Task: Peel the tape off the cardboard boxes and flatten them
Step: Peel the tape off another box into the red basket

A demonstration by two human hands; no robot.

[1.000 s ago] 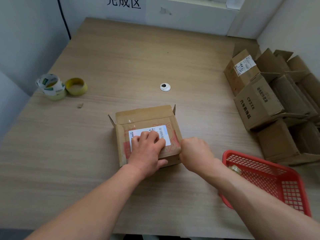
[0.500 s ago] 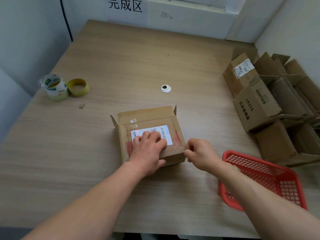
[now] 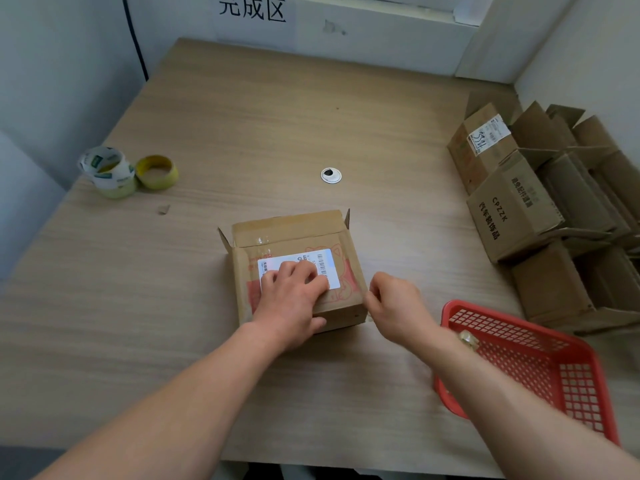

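While you are working at a pale wood-grain tabletop (image 3: 311, 116) in a white-walled corner, a wall sign (image 3: 254, 8) is reading "完成区". Your left hand (image 3: 291, 299) is pressing flat on the barcode label (image 3: 323, 263) of the central cardboard box (image 3: 294, 233). Your right hand (image 3: 394, 306) is pinching clear tape (image 3: 369, 317) at its near right corner. A stacked box (image 3: 512, 209) at right is showing "CPZZK".

The left hand (image 3: 294, 301) covers much of the shipping label (image 3: 333, 268), and I cannot read its print. The right hand (image 3: 396, 306) curls its fingertips out of sight at the near right corner of the cardboard box (image 3: 343, 308); I cannot tell whether they pinch anything. The forearm (image 3: 502, 382) half hides a pale lump (image 3: 467, 337) in the red basket (image 3: 512, 323). The frame edge cuts the stacked boxes (image 3: 540, 202) and the wall sign (image 3: 254, 10)
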